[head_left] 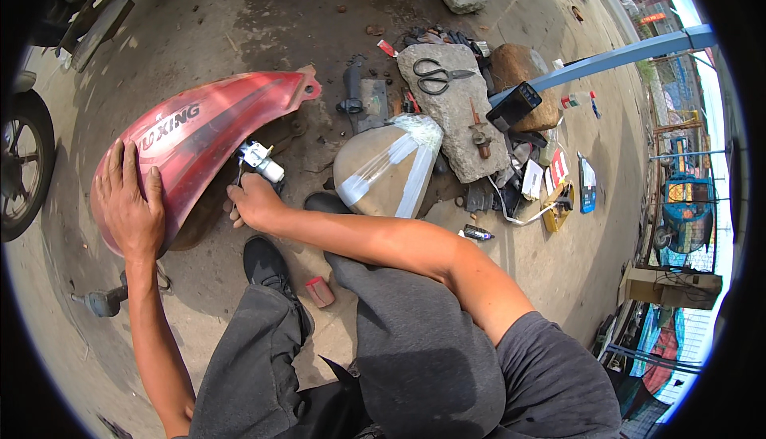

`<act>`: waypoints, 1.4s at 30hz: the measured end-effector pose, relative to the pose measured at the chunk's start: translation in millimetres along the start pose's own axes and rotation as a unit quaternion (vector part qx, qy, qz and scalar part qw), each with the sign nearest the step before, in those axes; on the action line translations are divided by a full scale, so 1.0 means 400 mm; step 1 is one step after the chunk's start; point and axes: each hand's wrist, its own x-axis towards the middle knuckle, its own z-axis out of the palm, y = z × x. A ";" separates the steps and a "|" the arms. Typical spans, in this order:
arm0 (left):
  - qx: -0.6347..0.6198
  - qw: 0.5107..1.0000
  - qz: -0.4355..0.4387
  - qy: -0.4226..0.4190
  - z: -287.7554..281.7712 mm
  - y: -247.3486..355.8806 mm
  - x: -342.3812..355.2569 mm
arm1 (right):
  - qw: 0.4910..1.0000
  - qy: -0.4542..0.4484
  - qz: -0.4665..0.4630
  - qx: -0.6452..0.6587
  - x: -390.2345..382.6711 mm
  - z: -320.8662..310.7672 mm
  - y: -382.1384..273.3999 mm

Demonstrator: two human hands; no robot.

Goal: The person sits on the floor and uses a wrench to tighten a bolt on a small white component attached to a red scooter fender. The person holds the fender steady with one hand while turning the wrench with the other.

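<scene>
A red motorcycle fuel tank (211, 120) lies tilted on its side at the left, its narrow end with a bolt tab pointing away to the right. My left hand (132, 199) rests flat on its wide near end, fingers stretched out. At the tank's underside edge sits a small silver and white fitting (262, 160), which looks like a fuel valve. Just below this fitting, my right hand (259, 203) is closed with the fingers curled; what it grips is hidden. To the right stands a beige tank-shaped piece (379, 164) with strips of clear tape across it.
Black scissors (435, 76) and a rusty tool (480, 137) lie on a stone slab (447, 112). Beside it are a blue post (614, 60), a black device (517, 105) and scattered small parts. A power tool (104, 302), a reddish block (320, 292) and a wheel (24, 164) are nearby.
</scene>
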 end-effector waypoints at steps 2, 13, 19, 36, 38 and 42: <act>-0.005 1.000 0.002 -0.001 0.008 0.011 0.002 | 0.999 0.017 -0.023 -0.019 0.006 -0.010 0.013; -0.003 1.000 0.005 0.004 0.000 0.010 0.003 | 0.903 -0.141 0.099 0.393 -0.025 -0.010 -0.053; -0.021 1.000 -0.003 -0.008 -0.002 0.009 0.002 | 0.953 -0.094 0.085 0.275 -0.030 -0.001 -0.032; -0.009 1.000 0.003 0.011 -0.003 0.017 0.004 | 0.927 -0.135 0.080 0.341 -0.026 -0.019 -0.050; -0.011 1.000 0.002 0.012 -0.004 0.015 0.003 | 0.890 -0.165 0.101 0.413 -0.025 -0.021 -0.056; -0.013 1.000 0.002 0.013 -0.005 0.010 0.002 | 0.916 -0.147 0.103 0.359 -0.032 -0.014 -0.052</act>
